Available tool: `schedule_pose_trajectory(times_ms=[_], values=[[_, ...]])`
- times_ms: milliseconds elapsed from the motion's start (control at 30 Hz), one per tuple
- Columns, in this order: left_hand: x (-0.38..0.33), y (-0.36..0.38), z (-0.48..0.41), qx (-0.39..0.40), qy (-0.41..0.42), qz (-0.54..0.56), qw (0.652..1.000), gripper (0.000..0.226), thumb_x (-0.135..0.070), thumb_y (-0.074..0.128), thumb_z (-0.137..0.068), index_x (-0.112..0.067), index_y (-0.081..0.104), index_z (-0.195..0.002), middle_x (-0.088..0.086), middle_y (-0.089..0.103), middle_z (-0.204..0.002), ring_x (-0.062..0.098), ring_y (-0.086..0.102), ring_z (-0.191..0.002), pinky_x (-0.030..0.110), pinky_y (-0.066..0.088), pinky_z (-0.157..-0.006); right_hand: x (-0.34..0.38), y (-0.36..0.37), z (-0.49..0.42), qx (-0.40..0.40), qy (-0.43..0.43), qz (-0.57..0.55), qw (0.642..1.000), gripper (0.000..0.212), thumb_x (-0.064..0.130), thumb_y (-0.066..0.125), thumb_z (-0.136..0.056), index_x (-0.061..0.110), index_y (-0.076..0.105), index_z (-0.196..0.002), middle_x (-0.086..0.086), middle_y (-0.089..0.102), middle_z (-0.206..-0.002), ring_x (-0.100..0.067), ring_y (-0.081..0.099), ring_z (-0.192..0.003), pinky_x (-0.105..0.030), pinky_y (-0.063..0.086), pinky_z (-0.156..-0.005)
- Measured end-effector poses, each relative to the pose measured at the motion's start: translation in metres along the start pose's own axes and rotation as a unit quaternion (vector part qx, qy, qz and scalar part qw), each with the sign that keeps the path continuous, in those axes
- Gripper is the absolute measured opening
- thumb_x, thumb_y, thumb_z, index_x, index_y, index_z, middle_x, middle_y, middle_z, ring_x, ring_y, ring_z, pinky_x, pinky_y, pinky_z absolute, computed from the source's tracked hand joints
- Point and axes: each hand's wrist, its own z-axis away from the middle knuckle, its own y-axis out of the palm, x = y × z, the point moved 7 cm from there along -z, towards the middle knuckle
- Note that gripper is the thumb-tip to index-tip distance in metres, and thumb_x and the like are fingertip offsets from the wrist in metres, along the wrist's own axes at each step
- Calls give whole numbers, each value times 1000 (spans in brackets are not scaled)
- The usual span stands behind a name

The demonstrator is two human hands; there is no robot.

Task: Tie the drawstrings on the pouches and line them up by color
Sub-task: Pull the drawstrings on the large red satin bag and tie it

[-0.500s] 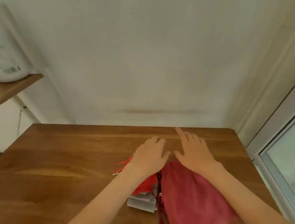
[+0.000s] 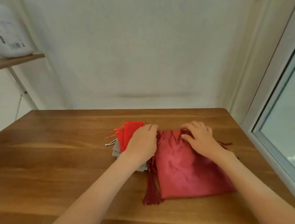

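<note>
From my seat, the wooden table (image 2: 61, 158) lies bare across its whole left half and along the far strip by the wall (image 2: 149, 61), so I have open passage there. The middle is taken up: the dark red pouch (image 2: 188, 169) lies flat with its tassel cords (image 2: 151, 188) trailing off its left edge, touching the stack of bright red pouches (image 2: 129, 131) and grey pouches (image 2: 117, 149). On the right, the window frame (image 2: 270, 123) hems in a narrow strip of tabletop.

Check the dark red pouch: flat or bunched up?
Flat. The dark red pouch lies spread on the table, with both hands at its top edge; drawstrings trail loose beside it.
</note>
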Motion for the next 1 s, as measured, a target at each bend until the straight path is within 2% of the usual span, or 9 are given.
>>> schedule_pose_trajectory(times_ms=[133, 333, 400, 500, 633, 733, 833, 933, 1000], values=[[-19, -5, 14, 19, -18, 14, 1000, 36, -6, 37, -96, -12, 49, -129, 10, 54, -127, 28, 47, -117, 35, 37, -93, -13, -16, 25, 30, 67, 29, 997, 51, 47, 55, -90, 23, 46, -134, -2, 41, -126, -21, 31, -125, -37, 22, -104], [-23, 13, 19, 70, -66, -54, 994, 32, -23, 43, -98, -13, 52, -127, 9, 51, -130, 28, 43, -121, 37, 37, -96, -32, -17, 52, 49, 187, -19, 981, 100, 70, 54, -78, 20, 7, -151, -13, 15, -154, -34, 19, -140, -51, 23, -109], [-25, 10, 18, 29, -65, -23, 997, 25, -23, 47, -96, -14, 57, -117, 6, 55, -123, 27, 45, -116, 36, 38, -93, -39, -11, 55, 66, 203, -5, 977, 91, 69, 53, -80, 16, 24, -148, -13, 31, -147, -33, 30, -135, -48, 27, -107], [-37, -3, 17, -32, -39, 115, 992, 12, -21, 52, -95, -16, 60, -103, 1, 66, -105, 21, 56, -103, 36, 44, -87, -47, -6, 52, 47, 192, -35, 980, 50, 51, 60, -85, 20, 55, -124, -7, 46, -123, -29, 41, -122, -44, 34, -103], [-59, 1, 14, 43, 3, 330, 943, 18, -21, 45, -99, -24, 60, -110, -14, 65, -111, 1, 57, -103, 15, 42, -91, -60, -19, 51, -74, 176, -199, 961, 8, 25, 62, -89, 17, 61, -90, -10, 52, -105, -26, 50, -102, -35, 38, -87], [-60, 11, 13, 15, 15, 310, 951, 33, -10, 36, -101, -17, 51, -129, -8, 54, -129, 3, 46, -121, -2, 26, -93, -77, -29, 58, -135, 195, -277, 931, 9, 21, 52, -95, 15, 58, -98, -6, 57, -103, -22, 54, -96, -38, 42, -86], [-56, 20, 15, -66, 8, 222, 973, 41, 1, 35, -96, -4, 42, -136, 10, 40, -144, 20, 33, -136, 3, 10, -105, -92, -32, 64, -164, 205, -310, 914, 14, 14, 44, -98, 20, 56, -101, 1, 60, -100, -18, 56, -96, -38, 43, -86], [-67, 32, 17, -46, 16, 184, 982, 46, -17, 32, -97, -2, 36, -140, 14, 35, -147, 25, 29, -139, 22, 14, -112, -104, -37, 68, -199, 217, -313, 903, 27, 6, 36, -98, 24, 55, -101, 7, 58, -97, -18, 55, -96, -33, 40, -80], [-75, 53, 19, 55, 28, 122, 991, 60, -46, 21, -100, -8, 28, -146, 11, 24, -154, 24, 16, -144, 32, 8, -116, -108, -41, 71, -212, 212, -311, 902, 38, -3, 33, -94, 27, 54, -106, 7, 57, -101, -18, 54, -101, -30, 39, -84]])
